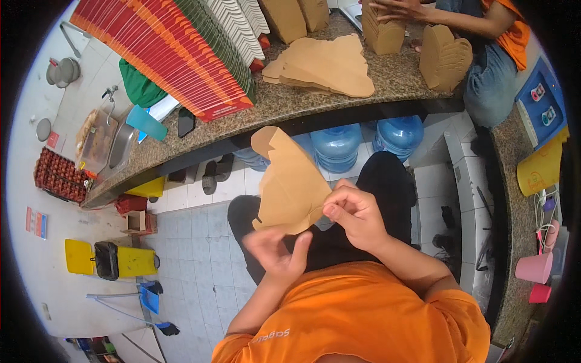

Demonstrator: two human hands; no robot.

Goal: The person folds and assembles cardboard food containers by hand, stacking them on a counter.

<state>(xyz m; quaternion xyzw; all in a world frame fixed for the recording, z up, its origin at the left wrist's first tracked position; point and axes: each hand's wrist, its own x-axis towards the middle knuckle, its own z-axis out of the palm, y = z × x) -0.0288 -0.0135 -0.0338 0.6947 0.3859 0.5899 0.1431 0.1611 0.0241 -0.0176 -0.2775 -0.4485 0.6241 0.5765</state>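
A flat brown cardboard box blank [289,181] is held over my lap, below the granite counter's edge. My right hand [356,215] pinches its lower right edge with curled fingers. My left hand [277,253] is under the blank's bottom edge, fingers spread, blurred, touching or just off the card. On the counter [387,85] lies a stack of the same flat blanks [330,65], and folded brown boxes [445,55] stand near another person's hands [396,11] at the far side.
A long row of red and green flat cartons [175,54] leans across the counter's left. Blue water bottles [336,145] stand under the counter. A yellow bucket [538,169] and pink cups [535,267] sit on the right counter. Tiled floor lies to the left.
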